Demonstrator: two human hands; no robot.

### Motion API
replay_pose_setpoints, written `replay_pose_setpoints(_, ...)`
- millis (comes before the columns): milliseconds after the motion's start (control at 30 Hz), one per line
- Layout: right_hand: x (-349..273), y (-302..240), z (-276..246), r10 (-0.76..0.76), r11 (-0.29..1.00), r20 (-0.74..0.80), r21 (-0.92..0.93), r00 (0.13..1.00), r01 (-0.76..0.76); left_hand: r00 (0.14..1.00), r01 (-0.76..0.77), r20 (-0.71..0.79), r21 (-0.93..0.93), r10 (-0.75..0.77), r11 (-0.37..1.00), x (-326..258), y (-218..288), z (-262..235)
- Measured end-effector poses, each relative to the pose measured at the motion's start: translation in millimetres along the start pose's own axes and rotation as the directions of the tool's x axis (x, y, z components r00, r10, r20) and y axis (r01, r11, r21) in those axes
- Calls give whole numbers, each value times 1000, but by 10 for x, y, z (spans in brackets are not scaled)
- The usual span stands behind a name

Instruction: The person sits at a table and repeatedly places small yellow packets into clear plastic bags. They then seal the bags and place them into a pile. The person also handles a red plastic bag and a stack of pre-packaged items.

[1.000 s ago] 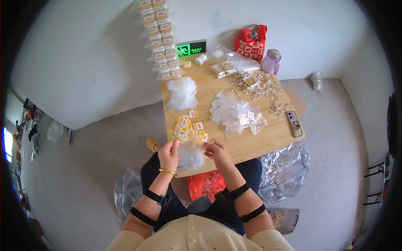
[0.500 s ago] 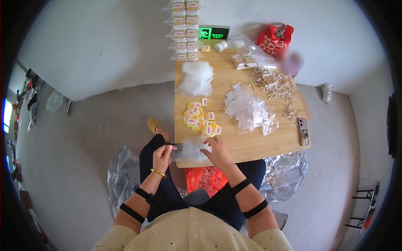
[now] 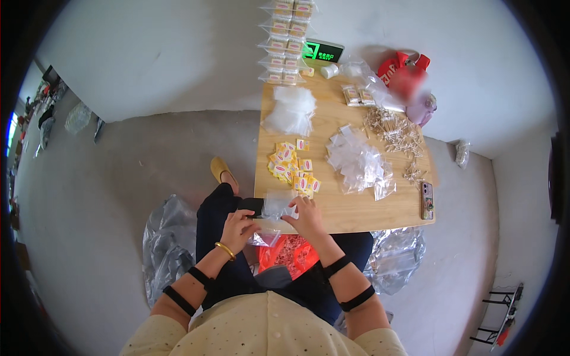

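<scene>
At the near left corner of the table, both my hands work on clear plastic bags. My right hand [image 3: 306, 216] pinches the edge of a clear plastic bag [image 3: 279, 203] lying flat by the table's front edge. My left hand [image 3: 238, 230] is bent round another clear bag [image 3: 265, 238], which hangs over that edge; its exact grip is partly hidden. Beside my left fingertips is a flat black piece [image 3: 252, 206], partly under the plastic. Just beyond my hands lies a pile of small yellow-and-white cards [image 3: 287, 163].
On the wooden table [image 3: 320, 222] are piles of clear bags [image 3: 356, 157], more bags [image 3: 291, 110], loose cotton swabs [image 3: 392, 127], and a phone [image 3: 427, 200]. Filled packs [image 3: 282, 44] stack at the back left, by a green lit sign [image 3: 323, 51]. A red bag [image 3: 291, 255] sits below.
My left hand has changed from a raised pinch to a lower position with its fingers reaching right. A clear bag now hangs below the table edge. The whole view has shifted slightly.
</scene>
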State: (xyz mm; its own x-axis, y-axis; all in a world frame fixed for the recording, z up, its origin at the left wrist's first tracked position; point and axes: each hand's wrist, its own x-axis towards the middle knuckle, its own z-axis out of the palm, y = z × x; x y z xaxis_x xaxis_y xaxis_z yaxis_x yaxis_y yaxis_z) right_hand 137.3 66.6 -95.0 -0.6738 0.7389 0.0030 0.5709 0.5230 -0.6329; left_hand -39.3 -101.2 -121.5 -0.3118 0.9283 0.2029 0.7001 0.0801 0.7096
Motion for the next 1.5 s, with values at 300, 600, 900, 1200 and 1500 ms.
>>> replay_pose_setpoints(300, -126, -35, 109, -25, 940, 232, 336, 972, -56, 997, -22, 68, -108, 29, 994, 25, 120, 26)
replay_pose_setpoints(600, -149, 94, -103, 151, 586, 165, 779, 975, -223, 938, 341, 212, -693, -273, 635, 416, 458, -16)
replay_pose_setpoints(900, 109, 372, 113, 262, 934, -161, 292, 952, -208, 934, 339, -119, 0, -336, 941, 853, 150, 429)
replay_pose_setpoints(1200, -75, 512, 154, 210, 943, -230, 303, 950, -135, 984, -116, 167, 369, 57, 922, 638, 277, 624)
replay_pose_setpoints(1500, 387, 860, -505, -94, 862, -230, -505, 969, -36, 986, -120, 150, 343, 72, 931, 610, 416, 597)
